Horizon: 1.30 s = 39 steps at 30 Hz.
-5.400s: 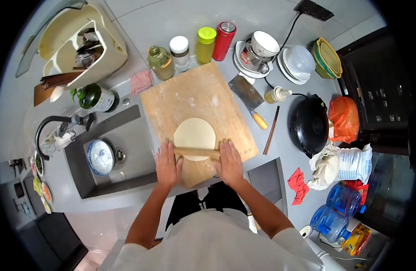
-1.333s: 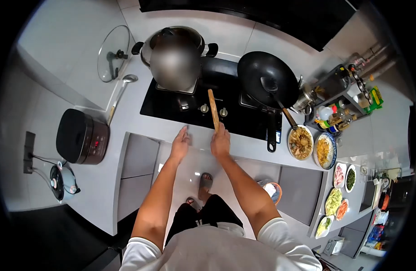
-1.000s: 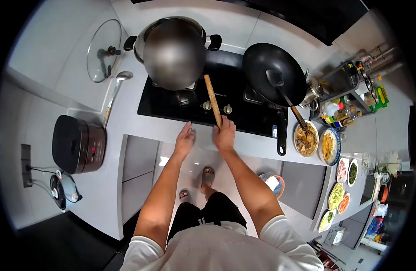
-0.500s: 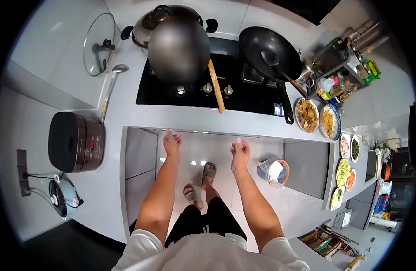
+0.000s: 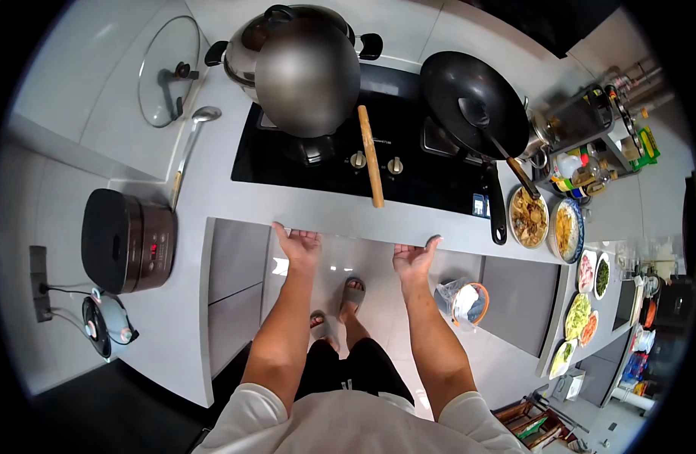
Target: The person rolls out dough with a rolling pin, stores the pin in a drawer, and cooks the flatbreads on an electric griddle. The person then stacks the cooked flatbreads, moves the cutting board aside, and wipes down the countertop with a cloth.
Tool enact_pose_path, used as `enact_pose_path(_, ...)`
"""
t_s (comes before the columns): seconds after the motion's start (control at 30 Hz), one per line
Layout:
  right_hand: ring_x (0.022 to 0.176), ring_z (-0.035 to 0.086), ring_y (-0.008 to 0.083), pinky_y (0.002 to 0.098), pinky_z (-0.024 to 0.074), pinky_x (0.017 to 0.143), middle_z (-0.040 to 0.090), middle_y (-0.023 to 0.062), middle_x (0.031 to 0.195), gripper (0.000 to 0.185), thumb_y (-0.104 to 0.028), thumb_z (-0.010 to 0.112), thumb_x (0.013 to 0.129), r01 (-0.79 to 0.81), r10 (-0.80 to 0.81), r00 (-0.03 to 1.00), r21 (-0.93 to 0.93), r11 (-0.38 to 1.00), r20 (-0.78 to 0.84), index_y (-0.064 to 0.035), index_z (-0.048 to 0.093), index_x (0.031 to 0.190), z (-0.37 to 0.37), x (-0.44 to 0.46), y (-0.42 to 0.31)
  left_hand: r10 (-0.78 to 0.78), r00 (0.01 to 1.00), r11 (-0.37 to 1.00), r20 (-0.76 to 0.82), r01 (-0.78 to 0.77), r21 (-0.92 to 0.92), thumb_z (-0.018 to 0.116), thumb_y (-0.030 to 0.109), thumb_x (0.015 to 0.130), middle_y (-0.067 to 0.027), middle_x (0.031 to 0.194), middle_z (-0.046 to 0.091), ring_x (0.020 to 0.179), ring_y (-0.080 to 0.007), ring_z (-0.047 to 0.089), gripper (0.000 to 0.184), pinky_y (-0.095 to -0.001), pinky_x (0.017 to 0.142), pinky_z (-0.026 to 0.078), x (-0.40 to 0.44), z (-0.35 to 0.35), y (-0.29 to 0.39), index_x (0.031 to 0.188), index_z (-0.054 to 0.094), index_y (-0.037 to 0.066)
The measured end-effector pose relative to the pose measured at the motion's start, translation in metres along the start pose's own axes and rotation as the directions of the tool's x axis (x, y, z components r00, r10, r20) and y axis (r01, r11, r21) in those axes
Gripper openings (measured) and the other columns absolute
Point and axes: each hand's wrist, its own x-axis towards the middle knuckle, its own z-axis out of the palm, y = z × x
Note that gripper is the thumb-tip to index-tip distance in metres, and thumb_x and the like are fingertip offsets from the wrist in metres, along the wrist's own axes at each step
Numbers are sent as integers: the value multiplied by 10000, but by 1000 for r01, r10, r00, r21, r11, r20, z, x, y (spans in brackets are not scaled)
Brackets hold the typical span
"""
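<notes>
Countertop [image 5: 321, 210] is what both hands are at, right along its front edge in front of the stove. Left hand [image 5: 299, 246] and right hand [image 5: 414, 257] look palm-up, four fingers bunched together on each, thumbs sticking out to the sides. I can't see anything in either one. Fingertips seem tucked at or under the lip, so honestly can't tell if they're hooked on something or just resting. What would bug me is the rolling pin [image 5: 371, 155], lying loose between the hands but further back, partly on the black glass cooktop [image 5: 431, 180] with its near end poking over onto the counter strip. It's round, so a hard jerk on the edge could set it going. It does run between two control knobs [image 5: 358, 160], so those might stop it, or it might nudge one. Then there's the wok [image 5: 488, 87]: its long handle [image 5: 497, 208] juts out over the counter on the right, and a careless right arm could knock it and swing the whole thing. Spatula [image 5: 522, 178] in there could tip out too, toward that brown cooked food [image 5: 529, 218]. Bin [image 5: 486, 301] is on the floor near the right hand, easy to kick stepping sideways.
</notes>
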Motion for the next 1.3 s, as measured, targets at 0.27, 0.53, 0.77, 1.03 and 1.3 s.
enact_pose_path(0.27,1088,628,267,413,537,1050,624,97,1167,808,-765,681,841,-45,45,996,4,999,-71,-24,567,1140,-42,10,5,-1,1000,1000,-14,1,-12,564,823,895,-79,1113,627,1080,-253,595,844,-362,1026,468,5,-35,3,1164,574,23)
enact_pose_path(0.53,781,660,182,321,636,813,648,47,815,459,-492,516,1087,-24,-11,988,-227,974,-155,-73,591,915,-121,-39,12,31,995,982,-94,-13,188,609,750,919,-194,1296,557,1198,-339,582,926,-461,1062,502,-47,-117,13,1350,449,-54)
enact_pose_path(0.77,773,684,173,299,660,752,662,59,892,191,-211,474,1121,-99,-1,961,-346,933,-276,-69,571,1037,-197,-83,18,-21,988,967,-150,58,248,630,709,937,-158,1180,551,1077,-298,590,851,-442,948,527,-113,-171,28,1305,436,-34)
enact_pose_path(1.03,763,683,140,289,656,754,661,35,916,159,-212,473,1123,-138,1,952,-425,894,-308,-96,570,1072,-248,-133,21,-53,982,933,-182,114,342,665,718,907,-93,967,530,916,-246,586,767,-389,774,556,-158,-220,37,1137,451,18)
enact_pose_path(1.3,691,656,151,290,625,625,651,33,862,101,-192,571,1083,-142,-8,946,-438,888,-323,-102,570,1036,-255,-162,18,-16,981,882,-195,106,460,636,700,926,-125,1233,527,1202,-301,531,829,-473,1067,433,-172,-239,40,1329,477,-8)
